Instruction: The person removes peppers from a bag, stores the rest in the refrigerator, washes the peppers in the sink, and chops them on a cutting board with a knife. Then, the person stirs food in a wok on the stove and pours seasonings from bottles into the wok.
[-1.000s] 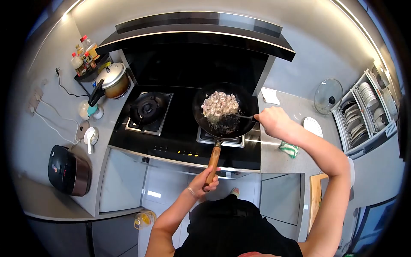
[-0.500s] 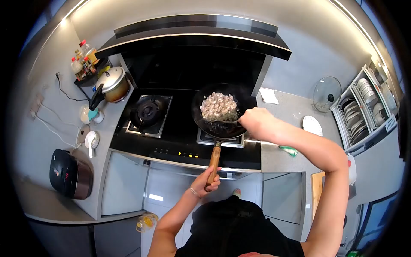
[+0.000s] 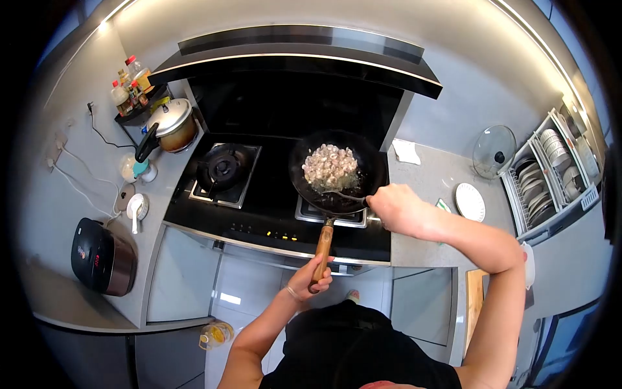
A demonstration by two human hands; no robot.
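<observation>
My left hand is closed round the wooden handle of a dark wok on the right burner. In the wok lies a heap of pale, pinkish-brown chopped food, mostly towards the far side. At the wok's right rim, my right hand grips a metal spatula. Its thin shaft runs left over the rim, and its head rests low in the wok, just on the near side of the food. The grip end is hidden inside my fist.
Left of the wok is a second burner. A pressure cooker, sauce bottles and a rice cooker stand along the left. On the right are a white plate, a glass lid and a dish rack. An oil bottle stands on the floor.
My right hand has shifted slightly right and nearer to me, drawing the spatula back from the food. The heap looks a little more spread. My left hand keeps its hold on the handle.
</observation>
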